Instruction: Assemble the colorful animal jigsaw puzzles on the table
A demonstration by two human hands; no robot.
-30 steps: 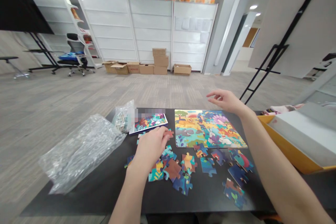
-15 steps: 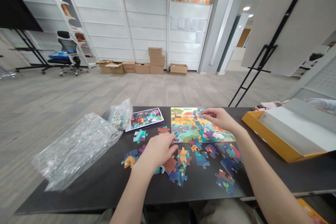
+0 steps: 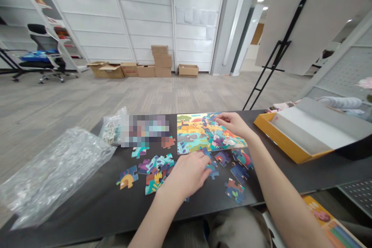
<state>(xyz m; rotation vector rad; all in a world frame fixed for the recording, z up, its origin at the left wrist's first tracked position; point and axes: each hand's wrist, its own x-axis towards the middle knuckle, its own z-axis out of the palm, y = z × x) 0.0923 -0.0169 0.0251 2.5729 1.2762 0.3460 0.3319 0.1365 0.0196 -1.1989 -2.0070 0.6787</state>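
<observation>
Reaching over the near edge of a black table [image 3: 116, 211], the left hand [image 3: 186, 174] curves down onto loose jigsaw pieces [image 3: 155, 178], its fingers spread and resting among them; whether it has clamped a piece, I cannot tell. Just left lies a crumpled clear plastic bag [image 3: 55, 174], spilling toward the table's left edge. The right hand [image 3: 232, 124] rests on the right side of a partly assembled jigsaw puzzle [image 3: 203, 133], fingers loosely together, any grip hidden. Bare tabletop runs along the near edge and between the puzzle and an orange-yellow box [image 3: 286, 143] at right. Far left of the puzzle sit a small bag of pieces [image 3: 112, 130] and a blurred patch [image 3: 145, 130]. Beyond the table stand an easel [image 3: 279, 50], cardboard boxes [image 3: 162, 62] and an office chair [image 3: 43, 50].
</observation>
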